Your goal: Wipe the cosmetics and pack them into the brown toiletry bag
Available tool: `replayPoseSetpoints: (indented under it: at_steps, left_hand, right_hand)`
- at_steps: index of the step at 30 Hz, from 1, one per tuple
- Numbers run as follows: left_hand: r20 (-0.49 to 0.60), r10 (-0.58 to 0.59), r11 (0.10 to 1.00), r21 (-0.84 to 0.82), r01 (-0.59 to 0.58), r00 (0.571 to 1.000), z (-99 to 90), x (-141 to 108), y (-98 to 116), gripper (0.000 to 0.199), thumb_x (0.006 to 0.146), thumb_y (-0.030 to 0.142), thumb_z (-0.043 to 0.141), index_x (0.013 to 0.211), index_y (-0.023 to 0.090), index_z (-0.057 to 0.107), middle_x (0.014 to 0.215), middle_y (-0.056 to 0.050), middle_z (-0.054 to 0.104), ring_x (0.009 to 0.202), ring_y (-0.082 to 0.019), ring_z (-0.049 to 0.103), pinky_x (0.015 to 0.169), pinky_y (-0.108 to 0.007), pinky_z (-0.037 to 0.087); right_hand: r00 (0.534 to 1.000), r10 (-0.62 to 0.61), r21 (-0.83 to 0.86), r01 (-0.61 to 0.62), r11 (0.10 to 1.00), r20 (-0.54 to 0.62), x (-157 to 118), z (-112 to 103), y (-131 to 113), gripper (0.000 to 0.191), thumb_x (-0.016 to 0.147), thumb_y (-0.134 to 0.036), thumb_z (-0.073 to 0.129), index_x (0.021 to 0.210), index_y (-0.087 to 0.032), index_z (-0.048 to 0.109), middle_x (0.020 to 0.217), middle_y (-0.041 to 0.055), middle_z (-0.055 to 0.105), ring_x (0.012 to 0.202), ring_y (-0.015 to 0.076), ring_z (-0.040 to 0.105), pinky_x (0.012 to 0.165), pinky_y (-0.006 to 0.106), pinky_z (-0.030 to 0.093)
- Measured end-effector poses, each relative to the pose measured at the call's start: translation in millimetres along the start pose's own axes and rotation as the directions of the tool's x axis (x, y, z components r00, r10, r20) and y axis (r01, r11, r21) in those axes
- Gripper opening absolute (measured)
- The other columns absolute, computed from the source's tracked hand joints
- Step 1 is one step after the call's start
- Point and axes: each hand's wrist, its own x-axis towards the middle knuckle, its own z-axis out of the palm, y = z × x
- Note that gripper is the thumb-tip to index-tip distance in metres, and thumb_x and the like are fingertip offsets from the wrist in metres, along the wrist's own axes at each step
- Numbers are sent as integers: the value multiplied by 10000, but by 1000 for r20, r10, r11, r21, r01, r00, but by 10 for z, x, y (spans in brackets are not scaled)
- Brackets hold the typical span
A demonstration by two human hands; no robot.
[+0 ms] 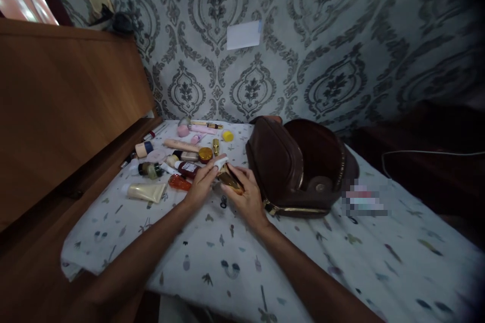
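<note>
My right hand (248,197) is closed around a shiny gold-brown cosmetic container (232,179), whose exact kind I cannot make out. My left hand (202,181) pinches a small white piece that looks like tissue (221,162) against the container's upper end. Just left of my left hand lie a dark red bottle with a white label (187,168) and an orange translucent bottle (179,182). A gold-lidded jar (205,154) and a gold lipstick tube (215,147) stand beyond the hands. To the right, a brown leather bag (276,161) sits with its zipped top open.
Several cosmetics cover the cloth's left side, among them a cream tube (147,192), a beige tube (181,146) and a yellow round item (228,136). A patterned white cloth (235,272) covers the surface. A wooden panel (71,96) stands at left, a wallpapered wall (217,75) behind.
</note>
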Motion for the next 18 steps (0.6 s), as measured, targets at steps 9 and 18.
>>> replayPoseSetpoints:
  at_steps: [9,18]
  left_hand:
    - [-51,-47,998,39,49,998,110,-48,40,509,794,408,744,1251,196,668,1330,-94,659,1290,-274,548,1118,-394,380]
    - [-237,-197,955,-264,132,951,16,72,-11,348,670,412,821,923,188,738,954,-56,780,954,-226,717,891,-353,537]
  right_hand:
    - [999,-41,-223,35,974,-20,-47,-25,7,591,779,-442,713,1333,-260,619,1240,133,490,1201,332,485,1062,543,415]
    - [993,88,169,-74,983,-79,-14,42,-12,904,622,-411,857,1408,-204,461,1356,139,496,1307,307,462,1150,516,331]
